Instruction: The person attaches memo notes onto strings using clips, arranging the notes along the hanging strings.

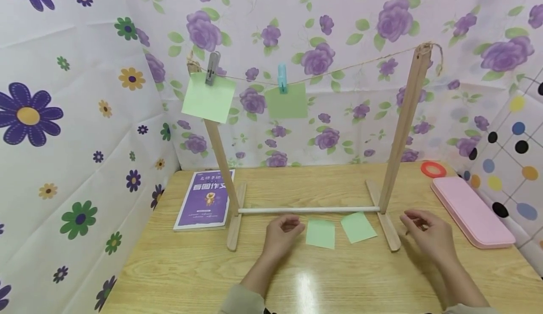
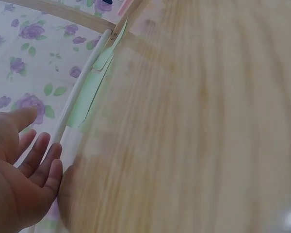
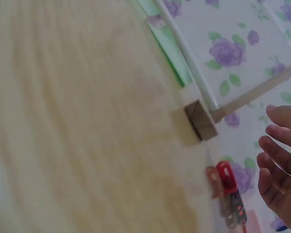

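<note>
My left hand (image 1: 282, 236) rests on the table with loosely bent fingers, just left of two green sticky notes, one flat (image 1: 320, 233) and one turned askew (image 1: 358, 227). Beyond the right foot of a wooden stand (image 1: 405, 120), my right hand (image 1: 430, 234) hovers or rests, fingers relaxed; the right wrist view shows nothing in it. A string (image 1: 352, 65) runs between the stand's two posts. From it hang a green note (image 1: 209, 101) under a grey clothespin (image 1: 213, 66) and another green note (image 1: 288, 104) under a blue clothespin (image 1: 282, 76).
A white rod (image 1: 309, 210) joins the stand's feet low down. To the left lies a purple book (image 1: 205, 201). On the right are a pink case (image 1: 473, 212) and a red ring (image 1: 433, 169). Flowered cloth (image 1: 360, 144) hangs behind the table (image 1: 191, 276).
</note>
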`<state>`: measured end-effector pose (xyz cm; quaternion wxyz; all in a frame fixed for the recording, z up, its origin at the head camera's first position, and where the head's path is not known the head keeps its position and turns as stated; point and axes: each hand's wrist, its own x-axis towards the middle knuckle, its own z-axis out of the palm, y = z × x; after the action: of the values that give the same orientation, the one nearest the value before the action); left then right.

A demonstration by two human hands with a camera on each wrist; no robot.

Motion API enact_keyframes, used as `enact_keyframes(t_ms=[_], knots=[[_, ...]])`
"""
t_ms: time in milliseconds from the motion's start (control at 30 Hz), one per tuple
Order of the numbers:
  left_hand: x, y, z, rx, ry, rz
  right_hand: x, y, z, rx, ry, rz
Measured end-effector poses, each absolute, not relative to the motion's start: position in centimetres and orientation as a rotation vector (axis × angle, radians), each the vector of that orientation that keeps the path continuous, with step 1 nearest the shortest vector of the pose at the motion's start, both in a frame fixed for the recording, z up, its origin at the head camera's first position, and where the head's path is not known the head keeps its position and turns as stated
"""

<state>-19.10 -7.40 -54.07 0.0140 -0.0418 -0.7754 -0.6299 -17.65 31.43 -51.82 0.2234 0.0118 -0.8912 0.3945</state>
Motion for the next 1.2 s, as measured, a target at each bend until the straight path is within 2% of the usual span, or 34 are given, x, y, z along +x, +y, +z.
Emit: enact_keyframes(t_ms=[367, 800, 1200], knots=[[-19.3, -6.9, -54.8, -0.321, -2.584, -1.708, -18.0, 35.2, -54.4, -0.075, -2.571, 0.905], [-19.4, -7.4, -53.9, -0.627, -2.865, -1.411, -17.2, 36.6, -56.5, 0.037, -2.504, 0.904], [-19.6, -7.8, -52.6, -0.681, -3.025, -1.445, -17.0, 36.8, -57.3, 0.131, -2.440, 0.957]])
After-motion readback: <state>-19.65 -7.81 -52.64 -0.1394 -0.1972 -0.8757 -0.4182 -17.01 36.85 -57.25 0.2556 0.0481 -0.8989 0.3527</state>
